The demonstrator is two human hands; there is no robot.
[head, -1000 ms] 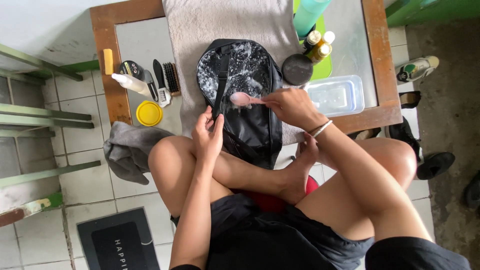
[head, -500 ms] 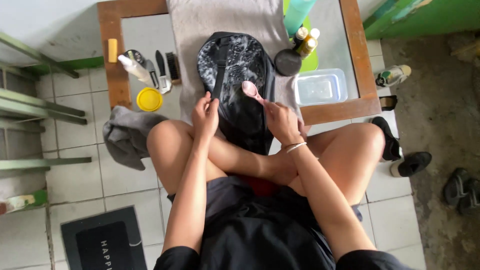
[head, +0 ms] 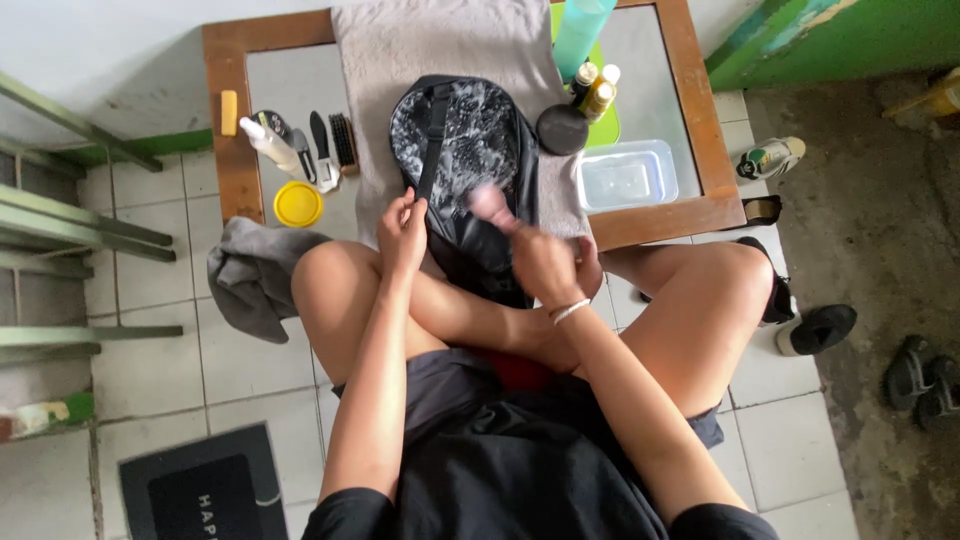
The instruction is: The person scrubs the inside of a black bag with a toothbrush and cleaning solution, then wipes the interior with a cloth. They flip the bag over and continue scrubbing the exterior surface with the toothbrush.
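I sit cross-legged on the tiled floor at a low wooden-framed table (head: 222, 120), with a black bag (head: 470, 170) lying on a grey towel (head: 400, 50) in front of me, its far half covered in white foam and its near end hanging over the table's edge toward my knees. My left hand (head: 402, 232) is closed on the near-left edge of the bag, fingers pinching the fabric just beside the black strap (head: 430, 140) that runs up the middle. My right hand (head: 545, 262) is wrapped around the handle of a small brush (head: 492, 205) whose pinkish head rests on the bag's near-right side; the brush is blurred, so I cannot make out its bristles. A white band (head: 572, 311) sits on my right wrist. To the left of the bag on the table lie a yellow lid (head: 298, 204), a white squeeze bottle (head: 268, 143), a dark-handled brush (head: 343, 143) and a small yellow block (head: 229, 112). To the right stand a round dark tin (head: 563, 129), two small bottles with yellow labels (head: 592, 90), a tall teal bottle (head: 582, 35) and a clear plastic tub (head: 626, 176). A crumpled grey cloth (head: 250, 275) lies on the floor by my left knee, a black doormat (head: 200, 490) near left, and dark sandals (head: 920, 375) well off to the right.
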